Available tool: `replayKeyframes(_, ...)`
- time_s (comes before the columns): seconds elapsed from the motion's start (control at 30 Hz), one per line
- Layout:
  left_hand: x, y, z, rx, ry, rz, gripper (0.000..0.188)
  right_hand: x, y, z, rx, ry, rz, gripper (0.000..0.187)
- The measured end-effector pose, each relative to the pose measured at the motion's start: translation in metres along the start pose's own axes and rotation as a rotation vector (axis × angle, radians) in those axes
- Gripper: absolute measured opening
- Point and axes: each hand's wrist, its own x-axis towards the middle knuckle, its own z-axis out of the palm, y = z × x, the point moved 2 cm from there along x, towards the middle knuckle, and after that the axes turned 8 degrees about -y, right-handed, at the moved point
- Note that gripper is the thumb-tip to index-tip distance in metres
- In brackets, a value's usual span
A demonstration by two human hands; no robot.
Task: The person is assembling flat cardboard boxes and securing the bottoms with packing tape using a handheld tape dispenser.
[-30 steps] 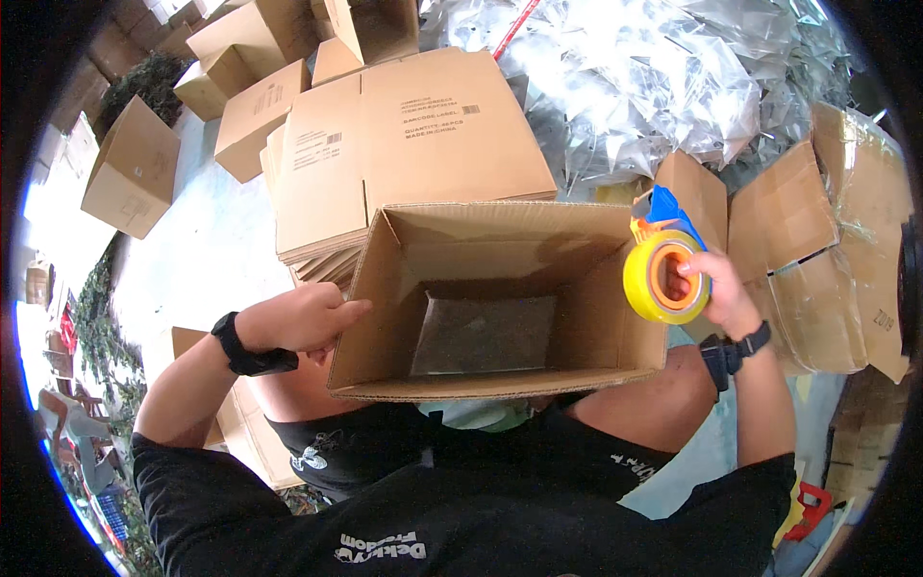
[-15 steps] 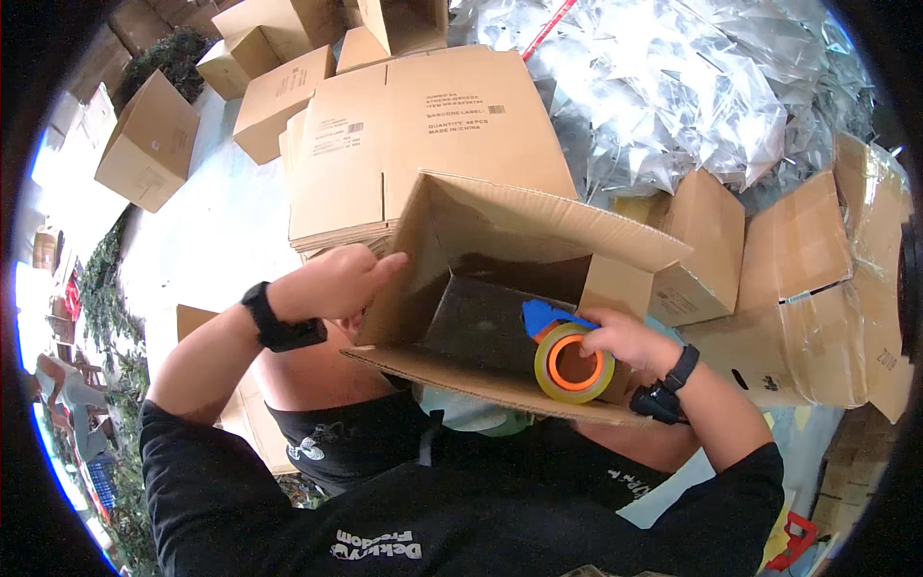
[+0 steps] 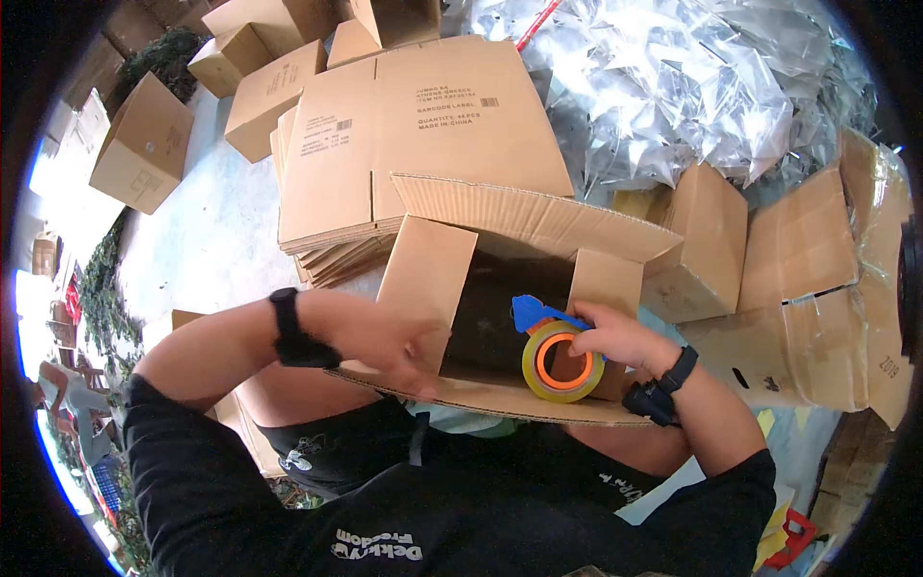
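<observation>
An open cardboard box [image 3: 543, 213] stands between my knees, its long far and near flaps raised outward. Its left end flap [image 3: 428, 274] and right end flap [image 3: 608, 281] lean in over the dark inside. At the left flap's near edge is my left hand [image 3: 385, 341], blurred by motion, so its grip is unclear. My right hand [image 3: 620, 338] is closed on a blue-handled tape dispenser [image 3: 538, 313]. Its roll of yellowish tape [image 3: 532, 370] with an orange core hangs over the box's near right corner.
Flattened cardboard boxes [image 3: 332, 183] lie stacked just beyond. A heap of shiny clear plastic [image 3: 673, 87] fills the far right. More boxes [image 3: 707, 240] stand to the right, others [image 3: 144, 144] at far left. Green garland [image 3: 101, 269] lies along the left.
My left hand has moved right and nearer, from the box's left side to its near left edge. The left end flap now leans inward. My right hand keeps the tape dispenser, shifted slightly left.
</observation>
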Motion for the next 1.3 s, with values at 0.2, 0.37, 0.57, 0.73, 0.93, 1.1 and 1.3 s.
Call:
replayKeyframes(0.2, -0.029, -0.006, 0.049, 0.578, 0.088, -0.13, 0.082, -0.007, -0.007, -0.008, -0.192, 0.041, -0.021, 0.052)
replayKeyframes(0.37, -0.013, 0.0, 0.027, 0.546, 0.088, -0.357, 0.064, -0.05, -0.062, -0.036, -0.136, 0.493, -0.466, 0.052)
replayKeyframes(0.57, 0.005, -0.015, 0.002, 0.699, 0.763, -0.515, 0.115, -0.077, -0.056, -0.101, 0.506, 0.589, -0.696, 0.049)
replayKeyframes(0.73, 0.023, -0.056, 0.023, 0.065, 1.087, -0.443, 0.16, -0.071, -0.059, -0.101, 0.336, 0.49, -0.52, 0.052)
replayKeyframes(0.93, 0.021, -0.065, -0.002, 0.037, 1.039, -0.37, 0.154, -0.088, -0.063, -0.086, 0.229, 0.265, -0.297, 0.054)
replayKeyframes(1.1, 0.028, -0.061, -0.013, -0.015, 1.149, -0.243, 0.133, -0.048, -0.032, -0.058, -0.356, -0.001, -0.159, 0.046)
replayKeyframes(1.3, 0.036, -0.113, -0.013, -0.37, 1.269, -0.057, 0.095, -0.039, -0.028, -0.056, 0.094, 0.016, -0.085, 0.045)
